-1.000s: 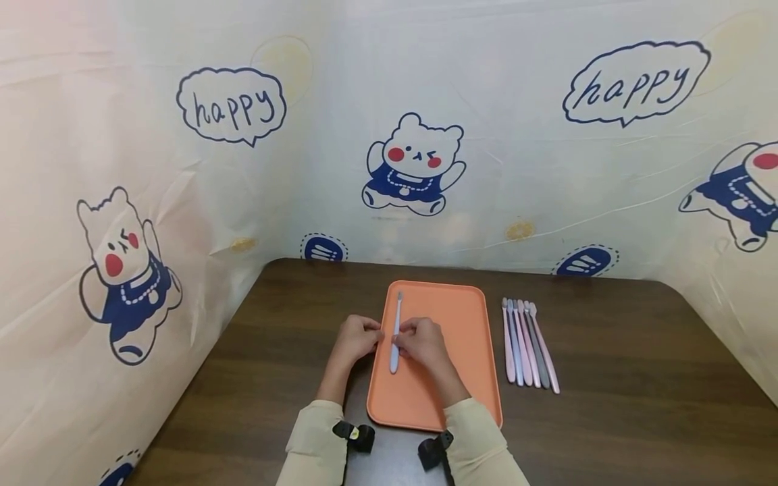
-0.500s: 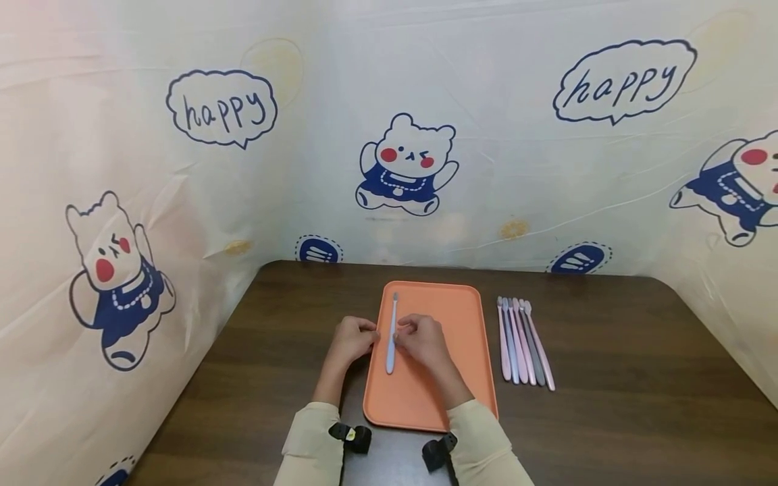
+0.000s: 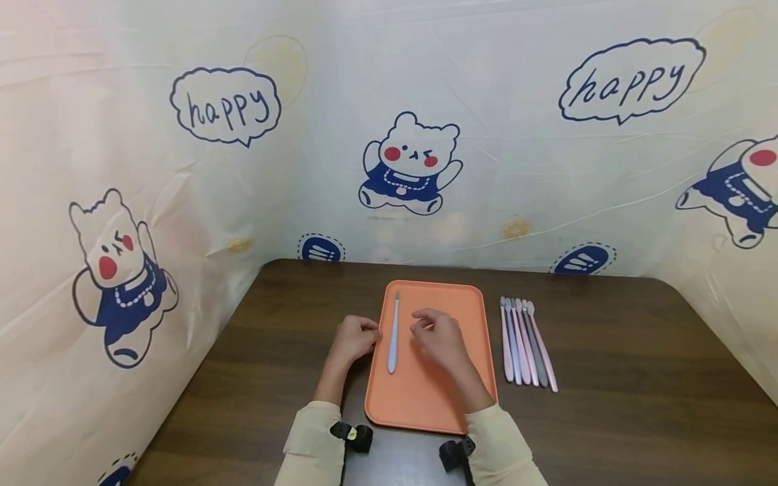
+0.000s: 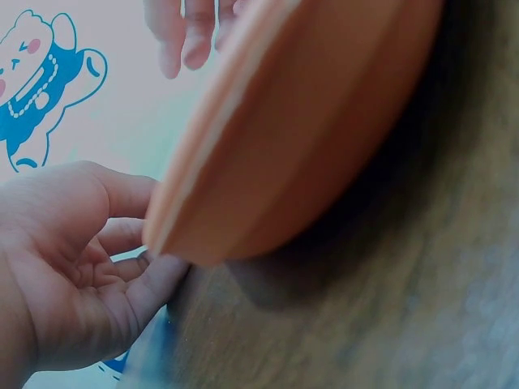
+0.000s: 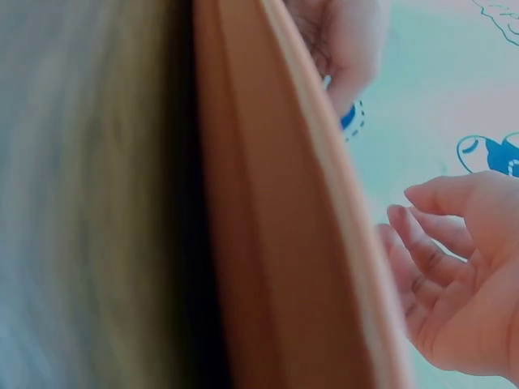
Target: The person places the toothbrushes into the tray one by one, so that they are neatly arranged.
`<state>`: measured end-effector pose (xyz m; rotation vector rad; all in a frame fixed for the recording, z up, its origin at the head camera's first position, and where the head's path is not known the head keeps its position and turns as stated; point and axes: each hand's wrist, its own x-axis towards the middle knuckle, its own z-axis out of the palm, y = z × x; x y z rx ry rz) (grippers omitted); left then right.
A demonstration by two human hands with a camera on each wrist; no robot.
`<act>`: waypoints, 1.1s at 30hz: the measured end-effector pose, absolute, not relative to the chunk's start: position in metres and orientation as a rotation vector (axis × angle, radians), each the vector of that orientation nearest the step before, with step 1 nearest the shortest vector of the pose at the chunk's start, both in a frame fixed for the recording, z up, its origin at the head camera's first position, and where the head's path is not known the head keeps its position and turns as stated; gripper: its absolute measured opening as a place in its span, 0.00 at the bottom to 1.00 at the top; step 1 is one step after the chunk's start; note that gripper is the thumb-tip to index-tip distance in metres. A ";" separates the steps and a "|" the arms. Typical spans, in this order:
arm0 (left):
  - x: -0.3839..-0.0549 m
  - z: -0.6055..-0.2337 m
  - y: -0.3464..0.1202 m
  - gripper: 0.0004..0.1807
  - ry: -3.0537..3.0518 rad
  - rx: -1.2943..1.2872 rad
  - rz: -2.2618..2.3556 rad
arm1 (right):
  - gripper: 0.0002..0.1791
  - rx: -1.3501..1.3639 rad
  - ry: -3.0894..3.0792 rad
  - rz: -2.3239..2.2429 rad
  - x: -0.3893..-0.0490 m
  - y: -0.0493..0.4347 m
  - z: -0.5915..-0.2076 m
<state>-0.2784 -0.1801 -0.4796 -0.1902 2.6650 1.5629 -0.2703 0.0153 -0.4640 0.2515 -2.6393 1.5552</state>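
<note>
An orange tray [image 3: 434,398] lies on the table with one pale blue toothbrush [image 3: 393,337] along its left side, bristle end away from me. My left hand [image 3: 357,337] pinches the tray's left rim; in the left wrist view its thumb and fingers close on the edge from both sides. Over the middle of the tray is my right hand [image 3: 442,335], apart from the toothbrush. Its fingers are loosely bent and nothing is held, as the right wrist view of this hand [image 5: 466,275] also shows.
Right of the tray, several toothbrushes [image 3: 525,344] in pink, blue and grey lie side by side on the dark wooden table [image 3: 620,351]. A printed curtain [image 3: 510,169] stands behind the table and along its sides.
My right hand has let go of the pale blue toothbrush and moved right, away from it. The toothbrush stays on the tray. My left hand keeps its place on the rim.
</note>
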 end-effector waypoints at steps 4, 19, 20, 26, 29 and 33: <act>-0.278 -0.479 -0.180 0.11 2.659 -0.189 1.563 | 0.15 0.256 -2.641 1.565 -0.270 0.028 -0.463; -0.277 -0.478 -0.178 0.11 2.635 -0.221 1.593 | 0.16 0.213 -2.594 1.593 -0.272 0.056 -0.464; -0.277 -0.478 -0.178 0.11 2.633 -0.225 1.594 | 0.16 0.217 -2.593 1.591 -0.273 0.057 -0.464; -0.278 -0.480 -0.178 0.11 2.615 -0.227 1.615 | 0.16 0.249 -2.587 1.555 -0.273 0.060 -0.462; -0.278 -0.481 -0.178 0.11 2.612 -0.225 1.614 | 0.16 0.250 -2.591 1.520 -0.273 0.062 -0.461; -0.279 -0.482 -0.179 0.11 2.608 -0.209 1.617 | 0.16 0.222 -2.591 1.491 -0.271 0.066 -0.459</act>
